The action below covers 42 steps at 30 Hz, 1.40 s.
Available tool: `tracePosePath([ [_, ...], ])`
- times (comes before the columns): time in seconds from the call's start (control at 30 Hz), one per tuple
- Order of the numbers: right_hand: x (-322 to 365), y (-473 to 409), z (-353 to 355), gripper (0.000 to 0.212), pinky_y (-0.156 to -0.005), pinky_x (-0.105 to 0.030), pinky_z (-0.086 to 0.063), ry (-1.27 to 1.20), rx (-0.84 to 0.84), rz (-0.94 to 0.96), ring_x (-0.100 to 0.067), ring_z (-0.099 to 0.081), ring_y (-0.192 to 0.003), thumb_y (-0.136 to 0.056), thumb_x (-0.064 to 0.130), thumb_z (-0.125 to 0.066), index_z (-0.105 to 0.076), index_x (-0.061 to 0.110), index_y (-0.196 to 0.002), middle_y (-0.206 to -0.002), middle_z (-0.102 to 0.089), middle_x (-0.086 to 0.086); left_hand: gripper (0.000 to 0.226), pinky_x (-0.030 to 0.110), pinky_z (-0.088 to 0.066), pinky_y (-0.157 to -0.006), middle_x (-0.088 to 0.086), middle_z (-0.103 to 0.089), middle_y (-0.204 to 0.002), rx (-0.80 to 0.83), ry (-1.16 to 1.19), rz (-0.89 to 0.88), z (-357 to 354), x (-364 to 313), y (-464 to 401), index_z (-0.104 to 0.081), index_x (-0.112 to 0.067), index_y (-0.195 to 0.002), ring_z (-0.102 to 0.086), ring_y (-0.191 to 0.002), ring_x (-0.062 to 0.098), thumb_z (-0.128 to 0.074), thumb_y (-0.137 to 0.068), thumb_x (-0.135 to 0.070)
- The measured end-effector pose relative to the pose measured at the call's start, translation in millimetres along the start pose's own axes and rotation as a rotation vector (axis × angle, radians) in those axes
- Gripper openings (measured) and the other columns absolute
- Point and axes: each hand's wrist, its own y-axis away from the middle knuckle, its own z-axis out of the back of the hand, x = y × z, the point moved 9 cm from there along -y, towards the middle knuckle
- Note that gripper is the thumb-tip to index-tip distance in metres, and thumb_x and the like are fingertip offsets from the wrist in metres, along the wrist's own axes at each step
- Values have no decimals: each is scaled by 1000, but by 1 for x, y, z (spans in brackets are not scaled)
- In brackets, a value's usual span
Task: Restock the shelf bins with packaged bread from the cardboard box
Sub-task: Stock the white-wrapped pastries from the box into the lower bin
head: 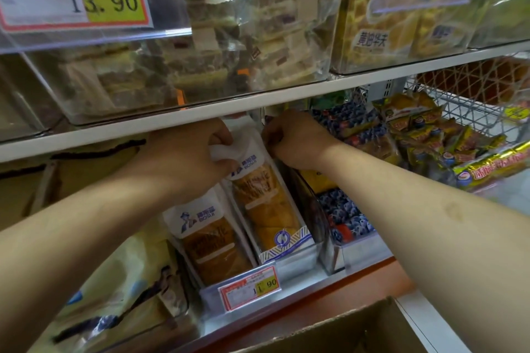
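Two packaged bread loaves stand in a clear shelf bin (298,262) on the lower shelf. My left hand (198,152) pinches the white top end of the right-hand loaf (266,203), which leans back into the bin. My right hand (292,137) has its fingers curled at the back of the same bin, against the loaf's upper right edge; what they hold is hidden. The other loaf (206,241) lies to the left, nearer the front. A corner of the cardboard box (344,332) shows at the bottom of the view.
A shelf board (200,112) runs just above my hands, carrying clear bins of wrapped cakes. A price tag (249,286) reading 11.90 is clipped to the bin front. Blueberry-printed packs (344,212) fill the bin to the right. A wire basket (473,100) of yellow snacks stands far right.
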Motion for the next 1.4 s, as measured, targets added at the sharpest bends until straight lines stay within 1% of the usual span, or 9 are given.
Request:
tracePosePath([
  [0.2, -2, 8, 36, 22, -74, -4, -48, -435, -283, -3, -2, -62, -91, -93, 10, -78, -68, 29, -99, -93, -67, 14, 37, 26, -43, -88, -16, -61, -108, -94, 197, 11, 2, 1, 3, -60, -39, -106, -59, -107, 9, -85, -80, -44],
  [0.33, -9, 12, 35, 18, -87, -31, -60, -593, -293, -19, -10, -71, -97, -88, 16, -87, -73, 27, -92, -98, -76, 7, 29, 29, -42, -75, -14, -64, -107, -136, 207, 37, 1, -5, 5, -60, -35, -91, -60, -91, 9, -84, -81, -47],
  [0.4, -14, 13, 22, 14, -95, -32, -57, -536, -227, -33, -12, -71, -102, -91, 14, -83, -77, 28, -91, -103, -78, 6, 35, 30, -42, -76, -11, -62, -111, -138, 140, 16, 1, -10, 5, -57, -35, -96, -60, -93, 11, -84, -79, -50],
  [0.6, -26, 16, 4, 18, -107, -40, -55, -359, -118, -30, -14, -72, -111, -99, 13, -71, -83, 24, -107, -113, -80, 5, 72, 37, -43, -110, -15, -56, -138, -90, 119, -9, -7, -12, 1, -48, -34, -142, -54, -130, 14, -81, -81, -55],
  [0.73, -28, 25, 5, 15, -112, -38, -51, -754, -81, -33, -16, -71, -116, -97, 27, -75, -80, 21, -111, -117, -79, 0, 68, 30, -43, -105, -13, -60, -136, -56, 118, -39, -8, -14, 1, -52, -34, -142, -56, -127, 11, -78, -83, -56],
  [0.83, -33, 27, -7, 47, -106, -38, -55, -537, -24, -29, -16, -71, -115, -81, 47, -86, -75, 24, -121, -120, -76, 3, 65, 29, -43, -103, -12, -58, -139, -28, 79, -23, -9, -14, 0, -53, -34, -142, -54, -129, 12, -77, -84, -56],
  [1.1, -20, 47, 1, 62, -107, -40, -55, -317, -105, -51, -14, -64, -125, -92, 47, -79, -58, 33, -148, -140, -67, 9, 70, 45, -32, -122, -6, -47, -157, -6, -115, -35, -10, -20, 8, -38, -36, -155, -42, -145, 20, -63, -93, -60],
  [1.33, 10, 149, 29, 63, -111, -27, -41, -145, -238, -31, -10, -48, -135, -99, 49, -67, -47, 24, -153, -148, -53, 6, 66, 46, -32, -123, -4, -39, -163, -37, -29, -220, 9, -31, 104, -40, -32, -155, -35, -151, 18, -52, -97, -60],
  [1.4, 32, 188, 17, 53, -103, -10, -38, -111, -213, 64, -2, -48, -124, -99, 40, -68, -50, 23, -146, -135, -51, 9, 62, 48, -28, -125, -6, -34, -165, -20, -23, -244, 7, -25, 152, -41, -32, -155, -26, -155, 16, -51, -99, -55],
])
